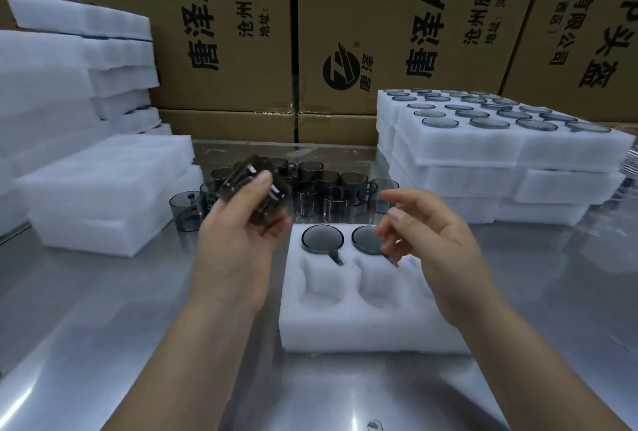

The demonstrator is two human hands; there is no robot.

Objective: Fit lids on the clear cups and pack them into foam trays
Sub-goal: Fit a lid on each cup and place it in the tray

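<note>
My left hand (238,223) grips a smoky clear cup (255,185), tilted and blurred, above the table left of the foam tray (362,323). My right hand (435,237) hovers over the tray's right side with fingers apart and nothing in them. Two lidded cups (322,238) (366,239) sit in the tray's far pockets; the near pockets (321,287) hold nothing. Several loose cups (331,189) without lids stand in a cluster behind the tray.
Stacked foam trays (500,151) with rows of lidded cups stand at the right. Plain foam blocks (103,189) are piled at the left. Cardboard boxes (345,33) wall off the back. The steel table (103,327) reflects light.
</note>
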